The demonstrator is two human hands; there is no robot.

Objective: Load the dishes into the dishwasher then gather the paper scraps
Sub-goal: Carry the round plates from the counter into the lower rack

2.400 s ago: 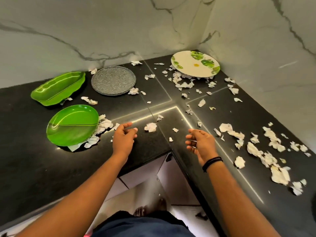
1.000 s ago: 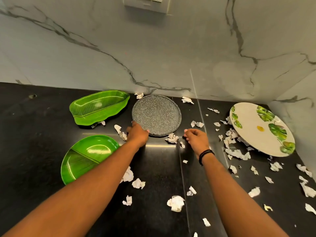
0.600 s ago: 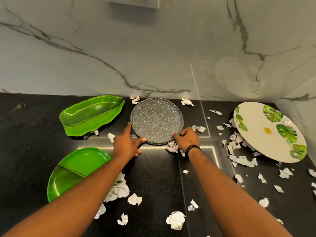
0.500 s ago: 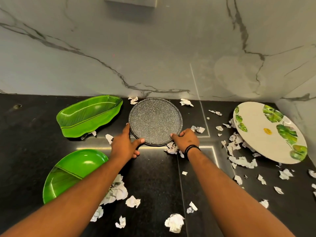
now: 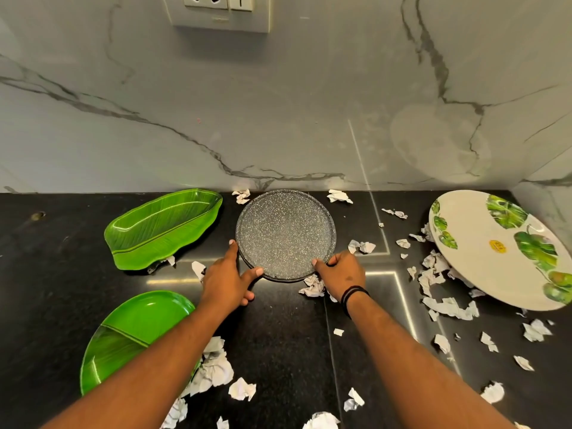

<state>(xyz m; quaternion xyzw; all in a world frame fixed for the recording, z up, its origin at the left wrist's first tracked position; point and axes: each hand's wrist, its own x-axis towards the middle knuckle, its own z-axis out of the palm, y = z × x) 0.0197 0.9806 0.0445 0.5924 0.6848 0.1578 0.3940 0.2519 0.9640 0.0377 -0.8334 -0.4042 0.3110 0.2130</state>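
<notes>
Speckled grey plate (image 5: pixel 285 233): left hand (image 5: pixel 224 281), right hand (image 5: pixel 342 272) fingers grip near rim.

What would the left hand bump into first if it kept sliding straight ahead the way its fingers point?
The left hand already touches the speckled grey plate at its near-left rim. Sliding on, it would likely skim that rim toward the marble wall; depth is hard to judge.
</notes>
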